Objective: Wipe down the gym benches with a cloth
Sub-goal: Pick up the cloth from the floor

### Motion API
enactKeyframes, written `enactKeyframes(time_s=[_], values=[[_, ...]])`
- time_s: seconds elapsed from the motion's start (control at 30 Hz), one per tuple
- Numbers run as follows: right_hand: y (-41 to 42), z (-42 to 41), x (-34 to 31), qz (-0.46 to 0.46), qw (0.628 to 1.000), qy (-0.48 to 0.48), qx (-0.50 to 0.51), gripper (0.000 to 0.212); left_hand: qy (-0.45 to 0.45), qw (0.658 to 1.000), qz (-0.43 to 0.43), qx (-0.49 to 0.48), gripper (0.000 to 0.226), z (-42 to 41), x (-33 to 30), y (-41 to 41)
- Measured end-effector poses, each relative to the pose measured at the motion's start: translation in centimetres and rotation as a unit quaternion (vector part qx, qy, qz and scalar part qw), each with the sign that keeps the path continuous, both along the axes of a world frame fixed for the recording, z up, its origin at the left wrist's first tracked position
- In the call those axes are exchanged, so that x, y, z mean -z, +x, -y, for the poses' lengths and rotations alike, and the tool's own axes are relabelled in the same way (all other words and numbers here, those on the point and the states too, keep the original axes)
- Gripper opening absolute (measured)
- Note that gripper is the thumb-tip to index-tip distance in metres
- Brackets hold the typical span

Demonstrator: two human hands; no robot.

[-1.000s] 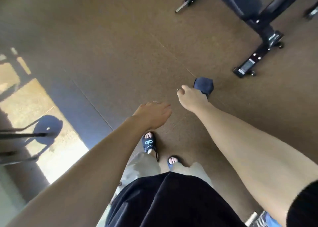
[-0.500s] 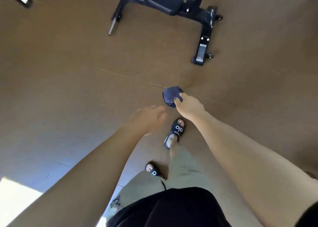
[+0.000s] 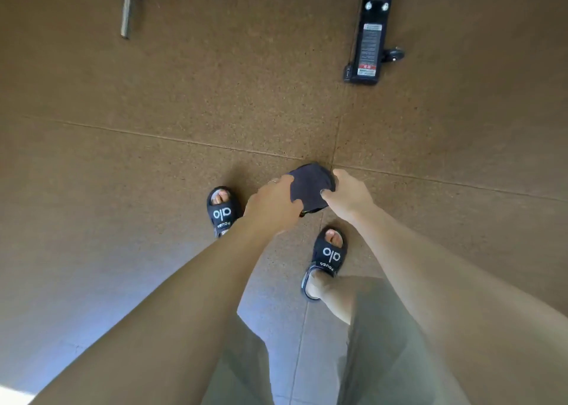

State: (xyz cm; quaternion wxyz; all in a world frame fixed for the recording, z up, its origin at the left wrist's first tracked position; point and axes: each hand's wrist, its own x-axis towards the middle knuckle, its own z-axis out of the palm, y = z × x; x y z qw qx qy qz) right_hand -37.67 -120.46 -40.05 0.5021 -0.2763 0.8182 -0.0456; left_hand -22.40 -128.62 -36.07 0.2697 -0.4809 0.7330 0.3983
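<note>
Below, both hands meet on a dark blue cloth (image 3: 311, 186), held in the air over the brown speckled floor (image 3: 184, 103); the left hand (image 3: 273, 206) closes its fingers over the cloth's left edge, thumb underneath, with a ring showing on one finger; the right hand (image 3: 349, 194) pinches the right edge, fingers curled around the top and thumb pressed against the near side; the cloth bunches between them into a rounded, folded lump, and a small bit of something yellowish shows at its lower edge, too small to make out; neither hand is spread open, and both are shut firmly on the fabric.

Beyond the hands, near the floor's far edge in view, stands the black foot of a gym bench (image 3: 367, 35), bearing a white label and a red-marked sticker, with a small wheel (image 3: 395, 54) just beside it on the right; well apart to the left, a black frame end carries a bare metal peg (image 3: 126, 11) pointing toward the person; the padded parts of the bench are out of view.

Beneath the arms, two feet in dark sandals with white lettering stand on the floor, the left sandal (image 3: 222, 211) farther forward than the right sandal (image 3: 326, 260); pale green shorts (image 3: 384, 343) fill the near edge; a seam in the floor (image 3: 153, 134) runs across just beyond the cloth.
</note>
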Motion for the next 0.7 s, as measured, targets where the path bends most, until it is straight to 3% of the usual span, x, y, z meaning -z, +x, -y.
enactKeyframes(time_s=[0.2,0.33,0.5,0.57,0.67,0.7], values=[[-0.4,4.3,13.9,0.031,0.997,0.039,0.065,0.074,0.086,0.992,0.003,-0.096,0.085,4.3,15.0,-1.4],[0.7,5.8,19.8,-0.003,0.994,0.064,0.087,0.067,0.125,0.984,0.010,-0.128,0.096,6.1,22.4,-1.6],[2.0,6.6,22.7,-0.064,0.986,0.061,0.142,0.058,0.139,0.987,0.027,-0.079,0.060,6.7,26.4,-3.1],[2.2,6.8,22.7,-0.040,0.982,0.068,0.171,0.050,0.118,0.991,0.035,-0.053,0.039,6.9,27.0,-2.9],[2.3,7.6,21.8,0.029,0.975,0.072,0.208,0.010,0.107,0.993,0.040,-0.027,0.014,7.7,26.4,-2.6],[2.4,7.8,21.3,0.051,0.971,0.078,0.221,0.021,0.116,0.992,0.039,-0.022,0.012,8.0,25.8,-2.4]])
